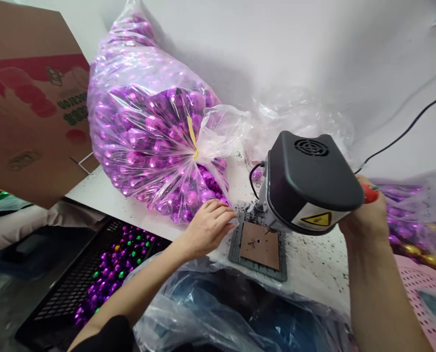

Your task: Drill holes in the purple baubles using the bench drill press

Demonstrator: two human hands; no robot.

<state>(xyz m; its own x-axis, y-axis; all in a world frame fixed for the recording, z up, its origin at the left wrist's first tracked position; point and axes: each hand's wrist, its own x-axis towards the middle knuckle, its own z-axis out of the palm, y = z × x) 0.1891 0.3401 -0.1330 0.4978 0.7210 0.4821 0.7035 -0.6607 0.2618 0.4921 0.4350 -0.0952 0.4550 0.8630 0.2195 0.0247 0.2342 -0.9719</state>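
A small bench drill press with a black motor cover stands on a white table. Its grey base holds a brown pad. My right hand is closed round the red-tipped lever at the machine's right side. My left hand lies on the table beside the base, fingers together and curled. It touches the bottom of a big clear bag full of shiny purple balls. Whether it pinches a ball is hidden.
Black shavings litter the table round the base. A black crate with purple and green balls sits low left. A cardboard box stands at left, a blue-tinted plastic bag lies in front, and a pink basket and more purple balls are at right.
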